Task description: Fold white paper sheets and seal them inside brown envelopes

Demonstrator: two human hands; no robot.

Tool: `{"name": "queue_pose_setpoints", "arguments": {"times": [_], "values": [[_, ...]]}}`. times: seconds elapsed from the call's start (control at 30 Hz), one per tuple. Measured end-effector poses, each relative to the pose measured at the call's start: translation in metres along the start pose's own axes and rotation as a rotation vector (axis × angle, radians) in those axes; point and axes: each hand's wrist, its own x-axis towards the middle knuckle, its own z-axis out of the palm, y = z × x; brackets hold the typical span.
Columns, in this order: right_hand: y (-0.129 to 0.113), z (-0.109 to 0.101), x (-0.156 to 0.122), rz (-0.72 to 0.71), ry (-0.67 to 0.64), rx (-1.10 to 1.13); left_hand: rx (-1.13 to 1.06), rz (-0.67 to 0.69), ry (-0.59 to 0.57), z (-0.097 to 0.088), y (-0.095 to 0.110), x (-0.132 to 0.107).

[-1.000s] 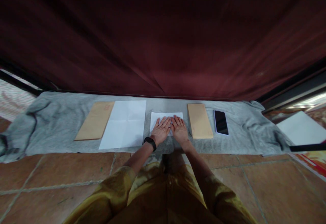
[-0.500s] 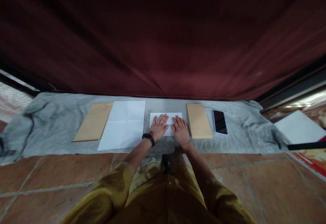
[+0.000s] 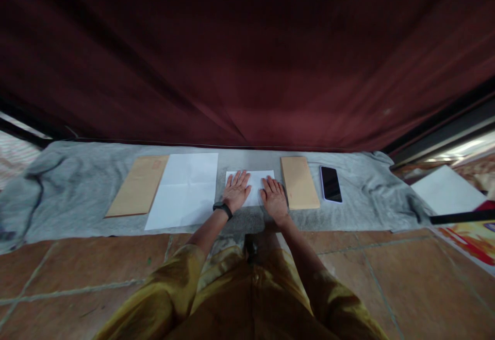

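Observation:
A small folded white paper (image 3: 255,185) lies on a grey cloth (image 3: 77,190) spread over the floor. My left hand (image 3: 235,191), with a black band on the wrist, lies flat on the paper's left part, fingers stretched out. My right hand (image 3: 274,198) lies flat on its right part, fingers likewise out. A gap of bare paper shows between the two hands. Neither hand holds anything.
To the left lie a larger white sheet (image 3: 185,188) and a brown envelope (image 3: 139,191). To the right are a second brown envelope (image 3: 299,189) and a dark phone (image 3: 331,184). A dark red curtain (image 3: 247,56) hangs behind. White paper (image 3: 444,190) lies at far right on the tiled floor (image 3: 386,268).
My hands, close together at the paper's middle a second ago, have slid apart toward its left and right ends. The view has shifted slightly.

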Motion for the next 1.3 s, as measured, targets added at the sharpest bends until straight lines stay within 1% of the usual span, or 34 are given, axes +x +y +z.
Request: {"name": "queue_pose_setpoints", "arguments": {"times": [0.2, 0.27, 0.4, 0.47, 0.6, 0.83, 1.07, 1.3], "values": [[-0.001, -0.003, 0.001, 0.014, 0.017, 0.031, 0.001, -0.003, 0.001, -0.001, 0.000, 0.000], [-0.004, -0.004, 0.001, -0.018, 0.001, 0.052, 0.000, 0.003, 0.002, 0.000, 0.001, 0.000], [-0.015, -0.004, 0.000, -0.133, -0.074, 0.076, -0.001, -0.001, 0.004, 0.002, 0.001, 0.001], [-0.020, -0.002, 0.001, -0.156, -0.099, 0.073, -0.005, -0.003, 0.001, 0.003, 0.000, 0.000], [-0.023, 0.001, 0.007, -0.140, -0.104, 0.047, -0.008, -0.009, 0.001, 0.002, 0.000, 0.000], [-0.019, 0.004, 0.019, -0.115, -0.099, 0.018, -0.008, -0.009, -0.003, 0.000, 0.000, -0.001], [-0.020, 0.005, 0.019, -0.116, -0.107, 0.002, 0.004, 0.017, -0.009, -0.005, -0.007, 0.000], [-0.020, 0.004, 0.018, -0.099, -0.114, 0.011, 0.032, 0.030, -0.019, -0.005, -0.011, 0.001]]}}
